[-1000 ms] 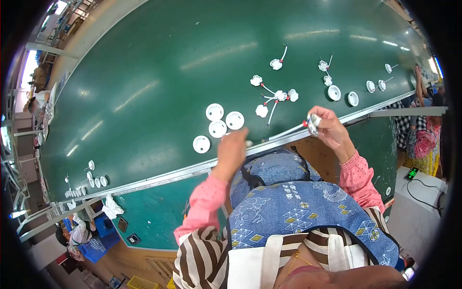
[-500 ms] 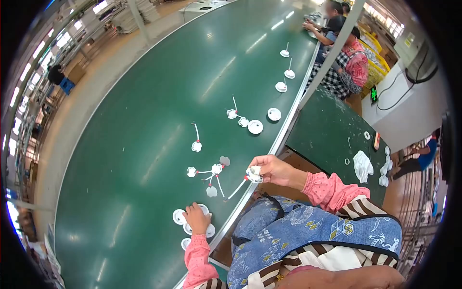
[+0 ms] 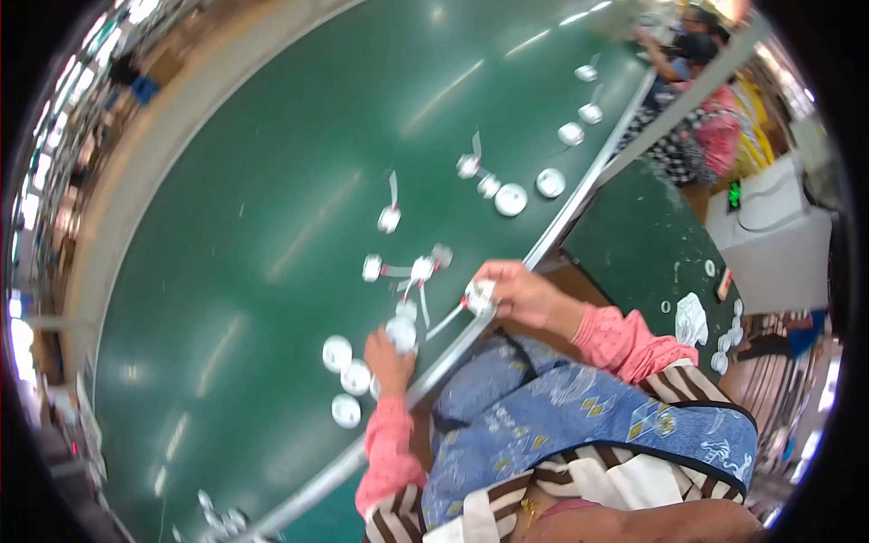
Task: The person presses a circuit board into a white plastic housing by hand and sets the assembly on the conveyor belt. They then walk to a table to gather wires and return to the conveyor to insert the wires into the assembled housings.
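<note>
My right hand (image 3: 518, 291) is closed around a small white round part (image 3: 480, 297) with a red spot at its side. From it a white wire lead (image 3: 445, 321) points down and left over the table edge. My left hand (image 3: 389, 364) grips a white round cap (image 3: 401, 334) by its rim, low over the green table. Beside that hand lie several more caps, one (image 3: 337, 354) to its left and another (image 3: 346, 411) below. Above it sits a cluster of white parts (image 3: 422, 269) with leads and red bits. Motion blurs the details.
Farther up the green table (image 3: 299, 172) lie a wired part (image 3: 388, 219), two caps by the edge, one a white cap (image 3: 510, 200), and several distant pieces. A side table (image 3: 625, 244) holds a white cloth (image 3: 691, 319) and rings. Co-workers (image 3: 701, 100) sit at the far right.
My left hand has moved up from the group of caps and now has one cap in its fingers. My right hand still holds the wired part. The camera view has shifted and tilted.
</note>
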The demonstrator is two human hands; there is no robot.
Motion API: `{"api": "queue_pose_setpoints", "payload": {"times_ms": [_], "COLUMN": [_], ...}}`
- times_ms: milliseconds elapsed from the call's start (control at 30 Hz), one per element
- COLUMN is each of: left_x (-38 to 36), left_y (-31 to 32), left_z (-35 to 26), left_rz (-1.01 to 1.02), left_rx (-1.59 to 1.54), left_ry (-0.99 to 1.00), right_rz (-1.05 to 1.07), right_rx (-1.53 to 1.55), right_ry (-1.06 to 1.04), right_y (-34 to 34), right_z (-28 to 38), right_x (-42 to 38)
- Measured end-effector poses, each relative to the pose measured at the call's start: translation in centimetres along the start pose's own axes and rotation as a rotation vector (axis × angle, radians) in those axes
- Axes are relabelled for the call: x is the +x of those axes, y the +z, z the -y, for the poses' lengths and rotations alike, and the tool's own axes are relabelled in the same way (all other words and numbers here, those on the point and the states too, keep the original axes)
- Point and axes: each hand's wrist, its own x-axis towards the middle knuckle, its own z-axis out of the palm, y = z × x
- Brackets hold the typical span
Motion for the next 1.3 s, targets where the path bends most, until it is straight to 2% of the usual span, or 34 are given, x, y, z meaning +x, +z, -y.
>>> {"api": "queue_pose_setpoints", "payload": {"times_ms": [100,133,267,400,433,567,667,767,967,1067,1133,1200,1233,1267,1300], "left_x": [0.1,0.3,0.6,0.6,0.3,-0.3,-0.4,-0.5,-0.5,-1.0,-1.4,-1.9,-2.4,-2.9,-3.0], "left_y": [0.1,-0.2,0.2,-4.7,-5.7,-8.5,-9.7,-10.2,-10.8,-10.1,-10.3,-9.6,-9.5,-9.6,-9.8], "left_z": [-1.2,-1.7,-1.9,-6.0,-6.7,-9.1,-9.8,-10.1,-10.7,-11.1,-11.2,-11.8,-11.9,-12.4,-13.4], "left_rz": [-0.022,-0.011,0.054,0.051,0.012,-0.017,-0.076,-0.094,-0.093,-0.158,-0.132,-0.166,-0.173,-0.139,-0.120], "left_rx": [0.015,0.043,0.004,-0.337,-0.356,-0.454,-0.455,-0.441,-0.429,-0.531,-0.565,-0.495,-0.512,-0.593,-0.592], "left_ry": [-0.101,-0.108,-0.184,-0.234,-0.167,-0.122,-0.055,-0.030,0.030,0.037,0.085,0.132,0.153,0.088,0.115], "right_rz": [-0.060,-0.005,-0.010,0.005,0.021,0.025,0.137,0.155,0.084,0.021,-0.033,-0.010,-0.028,-0.031,-0.009], "right_rx": [-0.072,-0.078,-0.174,-0.295,-0.313,-0.426,-0.507,-0.592,-0.637,-0.907,-1.005,-1.022,-0.971,-1.023,-1.225], "right_ry": [0.031,0.045,0.072,-0.010,-0.025,-0.018,-0.135,-0.146,-0.127,-0.256,-0.386,-0.687,-0.647,-0.634,-0.743], "right_y": [1.3,1.0,1.7,2.5,3.1,5.1,5.8,6.3,7.3,7.4,8.1,7.2,7.2,6.7,6.3], "right_z": [0.5,0.7,0.7,0.6,0.9,1.3,1.2,1.1,0.2,-1.4,-2.0,-4.0,-5.0,-6.2,-6.8], "right_x": [0.6,0.8,1.1,1.1,1.0,0.3,0.1,-0.1,-0.2,-0.5,-0.7,-0.6,-0.9,-1.0,-1.1]}}
